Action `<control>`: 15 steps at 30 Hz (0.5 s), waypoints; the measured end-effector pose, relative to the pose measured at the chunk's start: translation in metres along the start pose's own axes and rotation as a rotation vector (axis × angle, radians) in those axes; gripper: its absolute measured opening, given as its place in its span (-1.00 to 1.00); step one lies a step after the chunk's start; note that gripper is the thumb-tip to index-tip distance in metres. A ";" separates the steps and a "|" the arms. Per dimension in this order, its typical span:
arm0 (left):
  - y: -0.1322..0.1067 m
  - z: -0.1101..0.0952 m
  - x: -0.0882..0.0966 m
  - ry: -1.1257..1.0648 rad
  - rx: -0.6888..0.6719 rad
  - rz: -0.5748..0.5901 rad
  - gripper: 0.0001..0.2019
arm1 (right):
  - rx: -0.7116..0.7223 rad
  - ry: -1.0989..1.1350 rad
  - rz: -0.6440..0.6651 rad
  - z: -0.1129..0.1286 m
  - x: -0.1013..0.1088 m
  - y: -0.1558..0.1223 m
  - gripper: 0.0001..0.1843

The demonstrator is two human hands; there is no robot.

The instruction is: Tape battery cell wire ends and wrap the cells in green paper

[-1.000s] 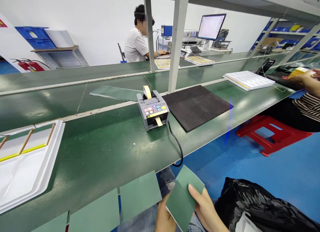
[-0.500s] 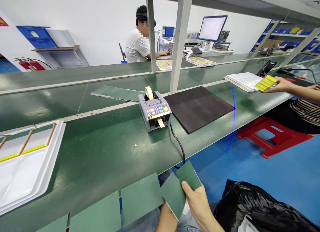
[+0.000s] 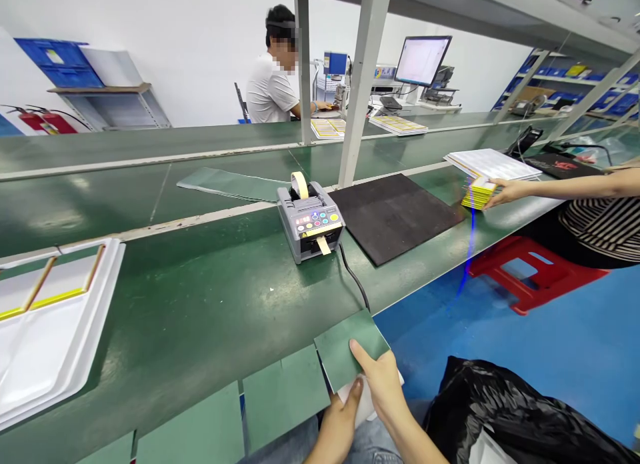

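Note:
My right hand (image 3: 385,384) presses its fingers on a green rectangular sheet (image 3: 345,344) at the near edge of the green bench (image 3: 210,304), gripping it. My left hand (image 3: 343,417) is just below and left of it, thumb up against the sheet's lower edge and a white scrap (image 3: 367,401). More green sheets (image 3: 285,391) hang along the bench edge to the left. A grey tape dispenser (image 3: 310,223) with yellow tape stands further back.
A white tray (image 3: 45,324) lies at the left. A black mat (image 3: 395,214) sits right of the dispenser. A co-worker's hand (image 3: 500,192) at the right sets down a yellow stack (image 3: 477,194). Another person sits at the back. A black bag (image 3: 505,411) and red stool (image 3: 530,271) are on the floor.
My hands carried the green sheet up and left onto the bench edge beside the others. The co-worker's hand lowered the yellow stack to the bench.

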State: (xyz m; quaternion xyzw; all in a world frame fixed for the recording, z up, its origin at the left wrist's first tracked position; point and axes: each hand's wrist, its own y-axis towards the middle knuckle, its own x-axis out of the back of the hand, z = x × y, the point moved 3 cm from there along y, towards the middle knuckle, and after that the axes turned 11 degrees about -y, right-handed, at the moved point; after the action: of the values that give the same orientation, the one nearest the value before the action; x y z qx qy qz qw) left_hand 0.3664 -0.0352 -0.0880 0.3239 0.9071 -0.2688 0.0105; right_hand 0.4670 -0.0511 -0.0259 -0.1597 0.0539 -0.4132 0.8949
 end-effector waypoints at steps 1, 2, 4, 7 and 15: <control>-0.002 0.002 0.000 -0.001 -0.001 0.004 -0.38 | -0.017 -0.028 0.029 -0.001 0.000 0.000 -0.53; -0.004 0.004 0.000 -0.004 0.000 0.010 -0.35 | -0.030 -0.061 0.054 -0.002 0.002 0.000 -0.53; -0.009 0.008 -0.002 -0.020 0.005 0.037 -0.30 | -0.035 -0.121 0.071 -0.003 0.008 -0.002 -0.52; -0.014 0.015 -0.003 -0.053 0.031 0.088 -0.22 | 0.053 -0.294 -0.022 0.002 0.025 -0.006 -0.42; -0.023 0.020 0.000 -0.035 0.084 0.150 -0.16 | 0.779 -1.230 -0.181 0.043 0.036 -0.009 -0.58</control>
State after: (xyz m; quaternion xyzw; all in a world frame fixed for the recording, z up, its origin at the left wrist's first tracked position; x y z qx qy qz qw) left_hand 0.3492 -0.0602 -0.0943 0.3862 0.8680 -0.3104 0.0327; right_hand 0.4936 -0.0730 0.0191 -0.0368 -0.6223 -0.3104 0.7177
